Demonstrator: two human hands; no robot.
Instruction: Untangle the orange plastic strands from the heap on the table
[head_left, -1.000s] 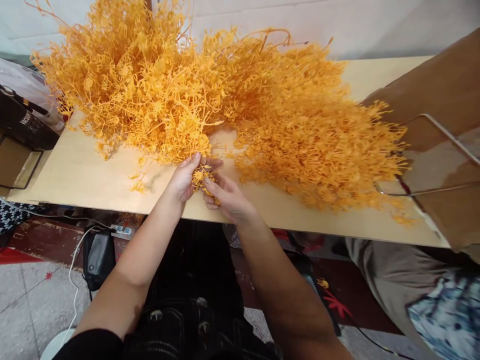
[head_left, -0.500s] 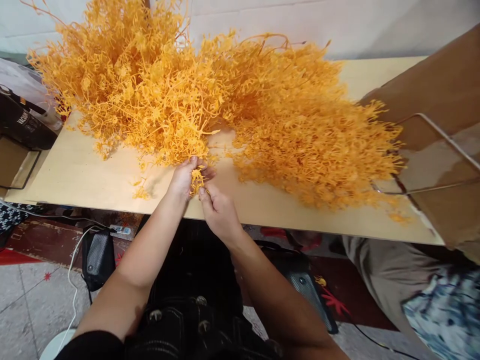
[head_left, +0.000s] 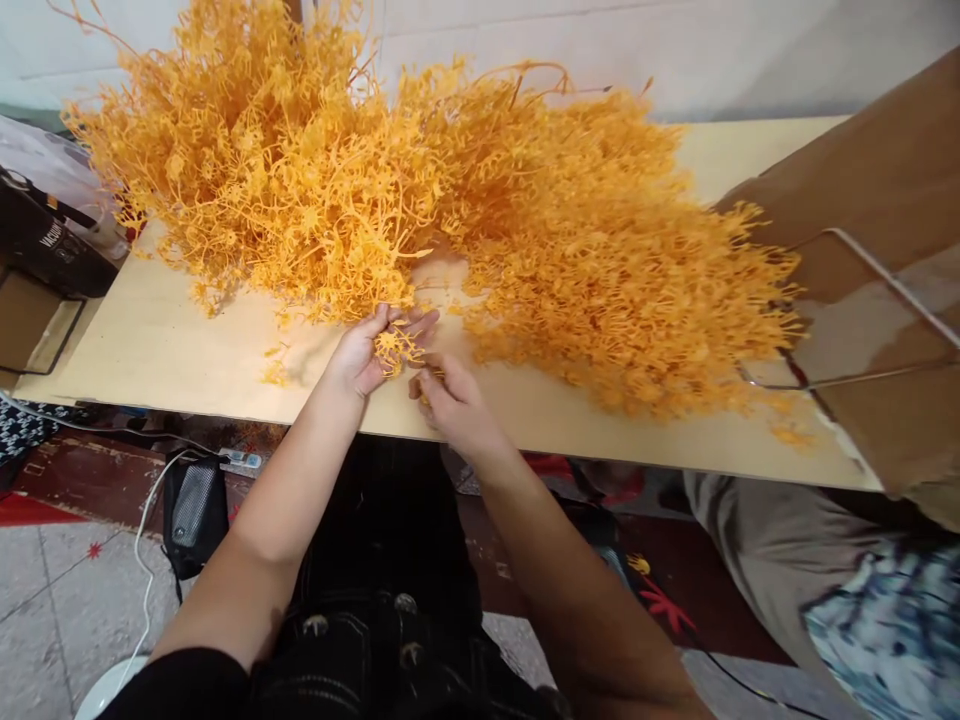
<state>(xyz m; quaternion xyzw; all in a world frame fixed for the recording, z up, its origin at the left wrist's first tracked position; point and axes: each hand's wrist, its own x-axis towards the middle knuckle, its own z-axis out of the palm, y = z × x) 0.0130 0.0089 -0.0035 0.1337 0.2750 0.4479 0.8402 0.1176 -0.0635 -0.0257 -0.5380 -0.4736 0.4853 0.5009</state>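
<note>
Small yellow-orange branching pieces (head_left: pixel 396 348) rest in my left hand (head_left: pixel 361 355), whose fingers curl round them with the palm partly turned up. Just to the right, my right hand (head_left: pixel 454 400) is closed in a pinch; a bit of yellow shows at its fingertips, too small to make out. The two hands are slightly apart, over the front edge of the pale wooden table (head_left: pixel 225 370). Behind them lies a large left heap of orange branching pieces (head_left: pixel 300 190), and a second heap (head_left: pixel 615 290) spreads to the right.
A cardboard box (head_left: pixel 862 280) with a metal wire frame (head_left: pixel 892 285) stands at the right. A dark flask (head_left: pixel 49 240) is at the far left. Loose orange bits (head_left: pixel 274 370) lie left of my hands. Another person's clothed leg (head_left: pixel 757 540) is at lower right.
My right hand has moved a little right and down, away from my left hand. My left hand has opened somewhat, and the pieces in it show more fully.
</note>
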